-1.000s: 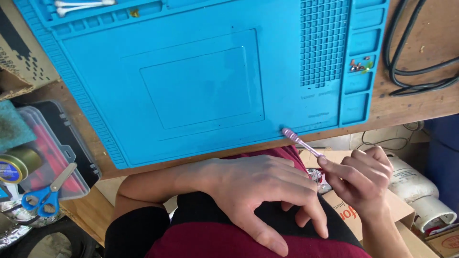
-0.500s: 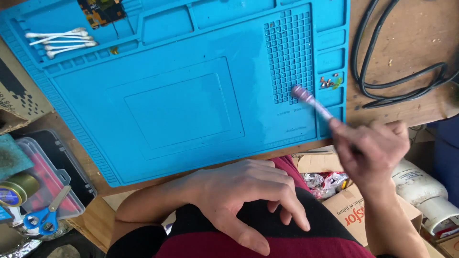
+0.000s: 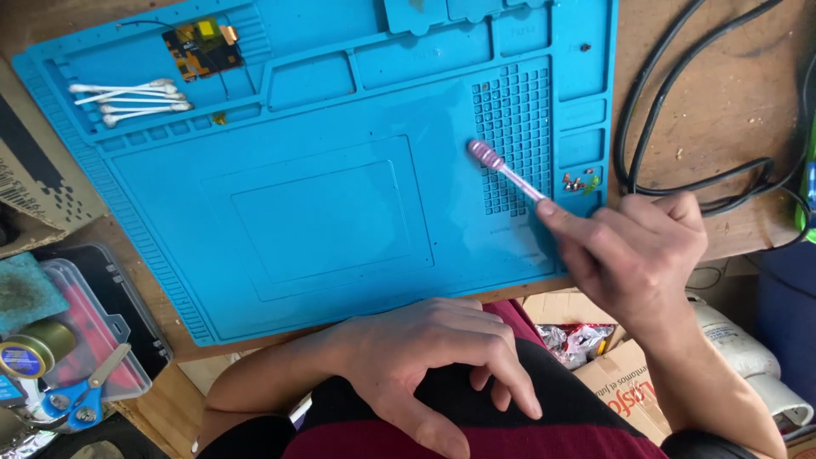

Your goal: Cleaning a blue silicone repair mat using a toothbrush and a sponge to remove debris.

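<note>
Since the earlier frames the right hand (image 3: pixel 633 255) has risen from the lap to the counter (image 3: pixel 731 76), carrying the pink-handled tool (image 3: pixel 501 170) out over the blue silicone work mat (image 3: pixel 323 221). Its fingers are closed in a pinch on the tool's near end, while the far tip sits over the mat's grid of small square cells (image 3: pixel 514 136); whether it touches the mat I cannot tell. The left hand (image 3: pixel 433 357) lies on the lap, fingers loosely spread and holding nothing. Just right of the tool, a small mat compartment holds a cluster of tiny screws (image 3: pixel 578 181). My worry is that cluster: a sideways sweep of the hand or the tool's shaft could flick the screws out, and the mat's near edge hangs over the counter's edge above an open cardboard box (image 3: pixel 612 374). The pinch is far back on the handle, so the tip could wobble. Black cables (image 3: pixel 680 110) loop near the wrist and could snag it. Cotton swabs (image 3: pixel 127 98) and a small circuit board (image 3: pixel 202 47) lie well apart at the far left.
</note>
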